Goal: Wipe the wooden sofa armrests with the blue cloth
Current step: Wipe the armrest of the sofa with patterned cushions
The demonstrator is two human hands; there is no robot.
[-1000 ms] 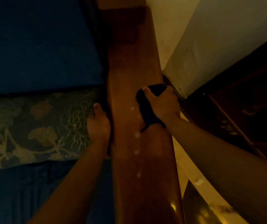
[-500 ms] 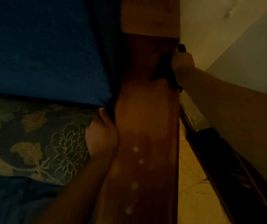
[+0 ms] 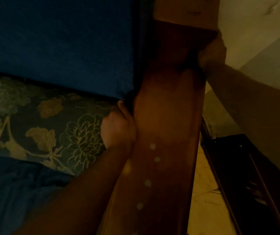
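A dim, warm light is falling over the scene. At the far left, a floral cushion point(image 3: 42, 131) is lying on the sofa seat, patterned with pale leaves and flowers, and a dark blue back cushion point(image 3: 57, 44) is standing above it, filling the upper left. A rumpled blue cover point(image 3: 8, 192) is spreading below the floral cushion.

Moving right, the left hand point(image 3: 119, 129) is resting just beside the inner edge of the wooden armrest point(image 3: 166, 124), touching both the floral cushion and the wood. Its fingers are curling loosely inward and nothing is showing inside them; the left forearm is running down toward the lower edge.

The armrest itself is running as a broad reddish-brown plank from the bottom centre up to the top, where a paler wooden block point(image 3: 185, 9) is crossing it. Small pale spots of light are dotting its lower half.

Near the far end of the plank, the blue cloth point(image 3: 191, 63) is showing only as a dark, blurred patch pressed against the outer edge of the wood. The right hand point(image 3: 212, 53) is gripping over that edge, closed around the cloth, though blur is hiding the fingers.

Further right, a pale wall point(image 3: 258, 31) is rising, a yellowish marbled floor point(image 3: 203, 200) is lying below, and dark wooden furniture point(image 3: 248, 175) is standing at the lower right.
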